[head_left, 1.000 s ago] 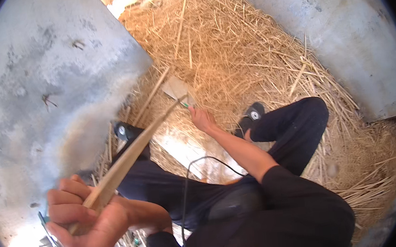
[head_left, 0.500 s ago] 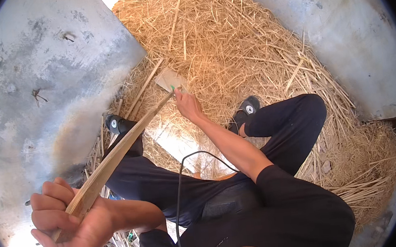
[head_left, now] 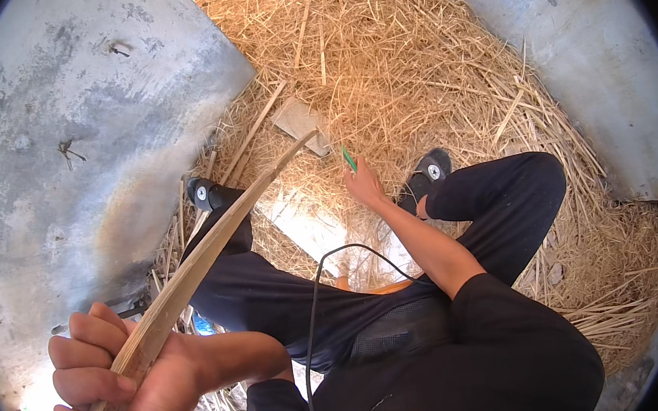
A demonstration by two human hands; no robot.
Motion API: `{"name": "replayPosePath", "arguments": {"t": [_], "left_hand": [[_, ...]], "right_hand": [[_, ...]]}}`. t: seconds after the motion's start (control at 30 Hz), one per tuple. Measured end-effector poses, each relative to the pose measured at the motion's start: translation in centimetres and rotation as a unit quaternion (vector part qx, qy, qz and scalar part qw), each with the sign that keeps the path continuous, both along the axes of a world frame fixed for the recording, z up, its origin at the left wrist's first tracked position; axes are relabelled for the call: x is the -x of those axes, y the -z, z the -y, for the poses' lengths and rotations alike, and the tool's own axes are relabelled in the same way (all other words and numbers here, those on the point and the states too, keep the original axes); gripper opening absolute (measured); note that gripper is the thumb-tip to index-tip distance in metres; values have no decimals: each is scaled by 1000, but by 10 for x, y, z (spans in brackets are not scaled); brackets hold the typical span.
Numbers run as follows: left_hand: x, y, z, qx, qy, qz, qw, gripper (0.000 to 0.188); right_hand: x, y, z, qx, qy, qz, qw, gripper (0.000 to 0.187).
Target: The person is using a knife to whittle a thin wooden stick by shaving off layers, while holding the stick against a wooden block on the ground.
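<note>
Left hand (head_left: 161, 397): closed round near end of pale wooden strip (head_left: 200, 270), slanting forward. Right hand (head_left: 363, 184): wrapped about green tool (head_left: 349, 158), possibly a knife, near strip's tip. Keep strip steady, tool clear of legs (head_left: 502, 197).

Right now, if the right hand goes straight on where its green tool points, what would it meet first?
Probably loose straw; the wooden strip seems to lie left of that line, though depth is unclear.
</note>
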State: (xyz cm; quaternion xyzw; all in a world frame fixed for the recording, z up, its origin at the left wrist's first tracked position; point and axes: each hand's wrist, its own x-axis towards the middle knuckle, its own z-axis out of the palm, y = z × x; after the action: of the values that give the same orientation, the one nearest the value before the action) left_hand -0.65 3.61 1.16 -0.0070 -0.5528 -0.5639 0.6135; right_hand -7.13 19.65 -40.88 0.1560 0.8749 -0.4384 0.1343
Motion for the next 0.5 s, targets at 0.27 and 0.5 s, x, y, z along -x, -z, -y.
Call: {"name": "replayPosePath", "arguments": {"t": [0.27,0.5], "left_hand": [[-4,5,-6,54,33,-37,997,36],[-35,18,3,297,239,-44,923,30]], "right_hand": [[-33,-187,18,243,-102,-197,944,28],[-102,-249,8,135,-179,-173,959,26]]}}
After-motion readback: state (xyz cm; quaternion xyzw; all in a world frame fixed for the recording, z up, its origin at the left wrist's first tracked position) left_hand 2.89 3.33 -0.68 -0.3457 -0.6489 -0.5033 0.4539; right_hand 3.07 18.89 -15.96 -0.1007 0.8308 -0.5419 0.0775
